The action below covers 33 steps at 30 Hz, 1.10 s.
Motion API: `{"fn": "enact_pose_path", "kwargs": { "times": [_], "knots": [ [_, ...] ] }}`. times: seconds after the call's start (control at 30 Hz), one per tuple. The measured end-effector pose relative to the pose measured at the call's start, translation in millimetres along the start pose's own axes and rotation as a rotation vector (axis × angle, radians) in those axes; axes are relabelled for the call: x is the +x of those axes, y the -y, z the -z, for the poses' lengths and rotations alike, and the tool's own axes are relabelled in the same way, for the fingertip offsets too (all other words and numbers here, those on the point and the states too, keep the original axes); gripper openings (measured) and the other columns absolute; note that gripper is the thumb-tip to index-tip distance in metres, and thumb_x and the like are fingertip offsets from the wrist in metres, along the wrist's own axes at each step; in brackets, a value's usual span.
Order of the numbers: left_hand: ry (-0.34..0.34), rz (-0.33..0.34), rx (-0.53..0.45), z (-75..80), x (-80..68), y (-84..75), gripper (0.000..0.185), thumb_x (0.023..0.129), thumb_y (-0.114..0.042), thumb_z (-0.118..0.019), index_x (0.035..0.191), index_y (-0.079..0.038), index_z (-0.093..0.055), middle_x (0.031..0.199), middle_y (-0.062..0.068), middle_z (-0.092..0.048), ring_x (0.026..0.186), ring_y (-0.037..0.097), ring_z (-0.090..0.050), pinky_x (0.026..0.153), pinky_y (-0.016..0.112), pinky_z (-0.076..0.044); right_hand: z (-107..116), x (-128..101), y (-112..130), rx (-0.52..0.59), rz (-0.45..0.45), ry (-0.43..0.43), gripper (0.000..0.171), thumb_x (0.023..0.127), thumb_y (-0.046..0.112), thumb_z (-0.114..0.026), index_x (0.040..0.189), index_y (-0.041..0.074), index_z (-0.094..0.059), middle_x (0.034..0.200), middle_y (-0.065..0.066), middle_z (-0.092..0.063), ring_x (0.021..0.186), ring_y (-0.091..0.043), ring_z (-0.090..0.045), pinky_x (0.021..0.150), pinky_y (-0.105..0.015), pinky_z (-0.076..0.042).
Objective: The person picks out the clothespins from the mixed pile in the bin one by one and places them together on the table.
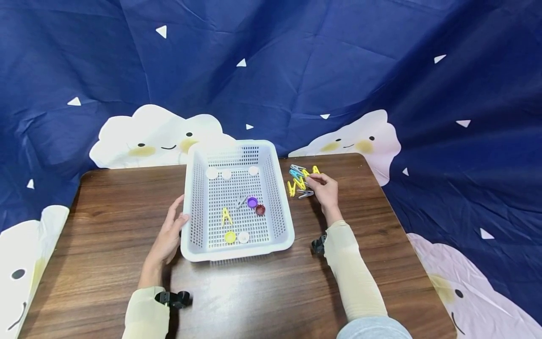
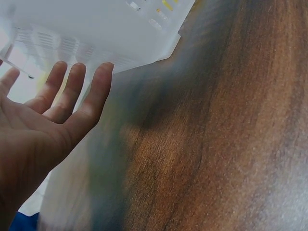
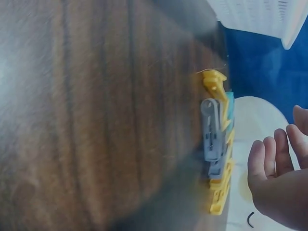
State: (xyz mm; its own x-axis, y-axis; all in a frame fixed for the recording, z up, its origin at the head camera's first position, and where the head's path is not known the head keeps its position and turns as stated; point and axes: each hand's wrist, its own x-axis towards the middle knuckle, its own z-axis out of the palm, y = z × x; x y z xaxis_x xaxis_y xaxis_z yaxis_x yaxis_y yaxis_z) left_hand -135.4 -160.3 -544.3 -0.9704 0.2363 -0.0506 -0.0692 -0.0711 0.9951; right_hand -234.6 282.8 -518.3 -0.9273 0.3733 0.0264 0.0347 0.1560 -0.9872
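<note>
A white plastic basket [image 1: 237,254] stands on the table, and my left hand [image 1: 168,235] touches its left side. In the left wrist view, the fingers [image 2: 98,91] of that hand lie fairly straight against the outer wall. My right hand [image 1: 326,190] hovers over a pile of clothespins right of the basket, its fingers loosely bent and holding nothing that I can see. The pile has yellow clothespins [image 1: 291,189], a grey clothespin [image 1: 306,194] and a blue clothespin [image 1: 295,173]. Inside the basket lie a yellow clothespin [image 1: 226,216] and a grey clothespin [image 1: 242,202].
Also in the basket are a purple cap [image 1: 252,202], a dark red cap [image 1: 260,210], a yellow cap [image 1: 230,237] and several white caps [image 1: 243,237]. The brown wooden table [image 1: 254,301] ends at a blue curtain [image 1: 271,70] with cloud prints.
</note>
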Motion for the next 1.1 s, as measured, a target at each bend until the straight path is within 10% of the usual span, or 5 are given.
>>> {"fn": "enact_pose_path", "kwargs": {
  "times": [0.77, 1.1],
  "knots": [
    [0.011, 0.003, -0.006, 1.9, 0.7, 0.0, 0.058, 0.111, -0.034, -0.035, 0.163, -0.03, -0.009, 0.158, 0.026, -0.025, 0.128, 0.03, -0.045, 0.091, 0.032, -0.05, -13.7, -3.3, 35.2, 0.016, 0.055, 0.086, 0.03, 0.087, 0.002, -0.076, 0.113, -0.011, -0.07, 0.093, -0.005, -0.071, 0.081, -0.007, -0.064, 0.072, -0.022, -0.051],
    [0.009, 0.009, -0.003, 1.7, 0.1, -0.1, 0.059, 0.111, -0.036, -0.036, 0.163, -0.031, -0.009, 0.158, 0.024, -0.026, 0.128, 0.027, -0.046, 0.091, 0.032, -0.05, -16.7, -2.6, 46.4, -0.007, 0.091, 0.111, 0.03, 0.086, 0.003, -0.076, 0.114, -0.007, -0.071, 0.11, -0.027, -0.068, 0.084, -0.011, -0.062, 0.07, -0.021, -0.049]
  ]
}}
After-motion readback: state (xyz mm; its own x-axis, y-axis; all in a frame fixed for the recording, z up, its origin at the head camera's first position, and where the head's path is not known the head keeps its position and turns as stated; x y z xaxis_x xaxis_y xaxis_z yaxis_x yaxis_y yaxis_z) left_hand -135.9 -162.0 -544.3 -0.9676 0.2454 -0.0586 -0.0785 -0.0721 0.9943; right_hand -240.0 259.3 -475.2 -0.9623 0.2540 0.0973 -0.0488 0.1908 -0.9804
